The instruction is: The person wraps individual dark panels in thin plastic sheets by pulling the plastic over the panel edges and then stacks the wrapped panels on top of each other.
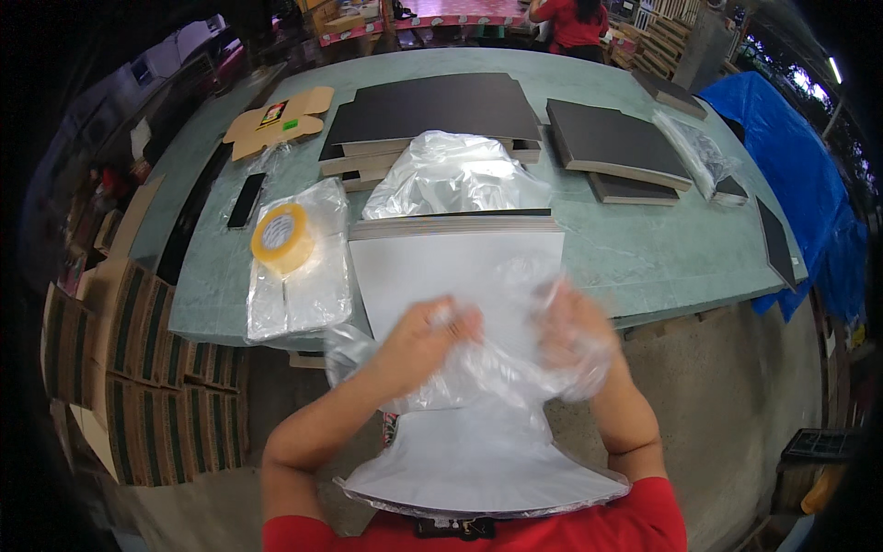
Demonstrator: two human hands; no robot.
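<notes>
In front of me a stack of large white sheets (441,267) leans on the table edge, a dark layer showing along its far edge. A transparent plastic bag (497,382) is bunched across its lower part and spreads down toward my chest. My left hand (428,340) is closed on a fold of the bag, over the left side of the sheets. My right hand (578,331), blurred by motion, grips bunched plastic at the right edge. Just beyond the stack lies more crumpled transparent plastic (460,175).
Left on the green table (635,258) are a tape roll (281,237) on flat plastic bags (308,308), a phone (246,200) and a cardboard piece (276,121). Dark boards (432,106) and more boards (616,143) lie beyond. Cardboard stacks (175,405) stand left; a person (575,23) is far off.
</notes>
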